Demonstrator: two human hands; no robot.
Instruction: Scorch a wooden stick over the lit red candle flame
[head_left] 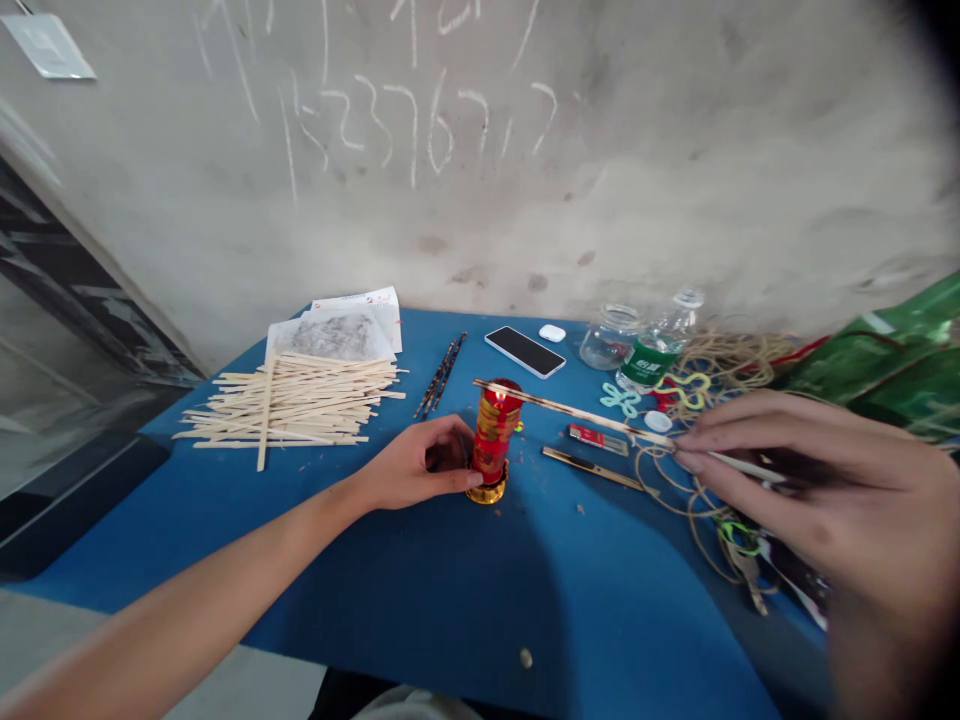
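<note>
The right hand (825, 490) gripped a scorched wooden stick (577, 412) above a lit red candle (495, 430); the left hand (416, 463) curled against the candle, grip indeterminate, on the blue desk (600, 600).

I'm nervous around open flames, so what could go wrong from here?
The wooden stick in the right hand lies across the flame of the red candle, so it might catch fire. The left hand sits close beside the candle and could get burned. Loose twine lies below the stick and might ignite if burning bits drop.
</note>
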